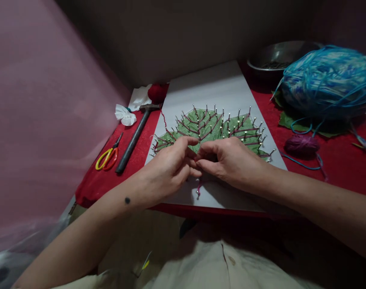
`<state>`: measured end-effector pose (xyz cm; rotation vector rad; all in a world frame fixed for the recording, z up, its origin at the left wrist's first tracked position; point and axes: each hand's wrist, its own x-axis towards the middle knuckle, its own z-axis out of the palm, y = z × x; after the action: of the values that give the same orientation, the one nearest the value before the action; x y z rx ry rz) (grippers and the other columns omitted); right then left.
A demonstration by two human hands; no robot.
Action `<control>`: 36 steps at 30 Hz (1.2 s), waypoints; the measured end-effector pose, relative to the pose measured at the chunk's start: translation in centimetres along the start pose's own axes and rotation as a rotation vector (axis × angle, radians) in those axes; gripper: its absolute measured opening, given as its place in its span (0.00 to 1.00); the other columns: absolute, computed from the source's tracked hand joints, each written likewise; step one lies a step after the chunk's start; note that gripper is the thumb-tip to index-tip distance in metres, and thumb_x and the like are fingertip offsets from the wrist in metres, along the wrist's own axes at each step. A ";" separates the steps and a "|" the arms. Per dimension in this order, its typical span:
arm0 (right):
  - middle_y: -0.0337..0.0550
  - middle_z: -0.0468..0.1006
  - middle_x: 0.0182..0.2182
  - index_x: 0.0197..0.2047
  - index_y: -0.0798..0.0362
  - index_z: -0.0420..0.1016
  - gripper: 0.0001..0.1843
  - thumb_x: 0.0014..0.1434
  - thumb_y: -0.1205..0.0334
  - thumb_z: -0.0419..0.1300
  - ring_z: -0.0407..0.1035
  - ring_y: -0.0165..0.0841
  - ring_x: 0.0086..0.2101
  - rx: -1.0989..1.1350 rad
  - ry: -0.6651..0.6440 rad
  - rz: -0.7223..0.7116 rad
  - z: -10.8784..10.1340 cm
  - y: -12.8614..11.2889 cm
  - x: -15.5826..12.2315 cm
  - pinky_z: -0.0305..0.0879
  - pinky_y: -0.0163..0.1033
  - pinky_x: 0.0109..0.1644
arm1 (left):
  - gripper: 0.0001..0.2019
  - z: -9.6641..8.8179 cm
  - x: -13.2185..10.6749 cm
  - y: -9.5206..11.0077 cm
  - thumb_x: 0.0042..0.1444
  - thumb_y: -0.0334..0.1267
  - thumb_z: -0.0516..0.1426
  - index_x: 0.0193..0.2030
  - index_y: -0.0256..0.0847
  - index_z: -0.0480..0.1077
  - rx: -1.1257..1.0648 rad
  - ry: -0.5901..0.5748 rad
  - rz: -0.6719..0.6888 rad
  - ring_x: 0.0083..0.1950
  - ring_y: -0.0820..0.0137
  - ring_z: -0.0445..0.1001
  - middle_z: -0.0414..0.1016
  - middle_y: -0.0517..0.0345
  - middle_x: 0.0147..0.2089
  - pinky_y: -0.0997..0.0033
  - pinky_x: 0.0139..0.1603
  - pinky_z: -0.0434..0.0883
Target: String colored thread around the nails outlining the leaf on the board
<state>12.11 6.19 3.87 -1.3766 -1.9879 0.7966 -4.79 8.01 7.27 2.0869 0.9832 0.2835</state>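
Note:
My left hand (178, 162) and my right hand (231, 158) meet over the lower middle of a green leaf (190, 120) on a white board (213, 82). Upright nails (239, 113) ring the leaf and follow its veins, with dark red yarn strung between them. The thumb and forefinger of my right hand are pinched together; a speck of red at their tips looks like yarn. My left fingers are bent against those tips, and what they grip is hidden. Red yarn (164, 120) runs from a red ball (158, 93) to the leaf's left side.
Left of the board lie a hammer (134, 138) and yellow-and-red-handled scissors (108, 156), near crumpled tissue (125, 115). At right are a metal bowl (253, 66) of nails, a large blue yarn skein (327, 84) and a small purple yarn ball (302, 144) on red cloth (345, 164).

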 end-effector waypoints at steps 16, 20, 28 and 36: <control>0.34 0.67 0.20 0.26 0.54 0.69 0.06 0.53 0.66 0.54 0.58 0.24 0.22 -0.009 0.023 -0.016 -0.3 0.7 0.2 0.51 0.32 0.27 | 0.07 -1.2 0.6 -0.3 0.53 0.32 0.57 0.39 0.38 0.73 0.407 0.167 0.106 0.41 0.71 0.69 0.71 0.56 0.40 0.70 0.41 0.67; 0.35 0.69 0.21 0.27 0.54 0.71 0.05 0.52 0.66 0.54 0.59 0.25 0.23 -0.029 0.028 -0.006 -0.3 0.8 0.3 0.51 0.32 0.27 | 0.03 -0.6 1.3 -0.9 0.53 0.33 0.60 0.34 0.39 0.73 0.440 0.132 0.101 0.44 0.68 0.67 0.71 0.57 0.38 0.67 0.45 0.65; 0.36 0.71 0.22 0.27 0.53 0.71 0.05 0.52 0.66 0.55 0.60 0.25 0.24 -0.053 0.028 0.020 -0.2 0.7 0.5 0.51 0.32 0.28 | 0.05 0.3 1.7 -2.0 0.54 0.29 0.56 0.28 0.36 0.68 0.555 0.167 0.187 0.35 0.70 0.63 0.69 0.59 0.28 0.71 0.36 0.62; 0.38 0.77 0.28 0.31 0.53 0.75 0.11 0.51 0.71 0.52 0.66 0.28 0.28 -0.067 0.025 0.015 -0.3 0.6 0.5 0.56 0.33 0.33 | 0.09 1.7 1.2 -2.3 0.58 0.30 0.51 0.27 0.36 0.68 1.004 0.234 0.366 0.35 0.65 0.61 0.69 0.52 0.29 0.63 0.38 0.63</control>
<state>12.56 6.86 3.70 -1.4345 -2.0034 0.7229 -4.36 8.81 4.32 3.2237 0.9708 0.2414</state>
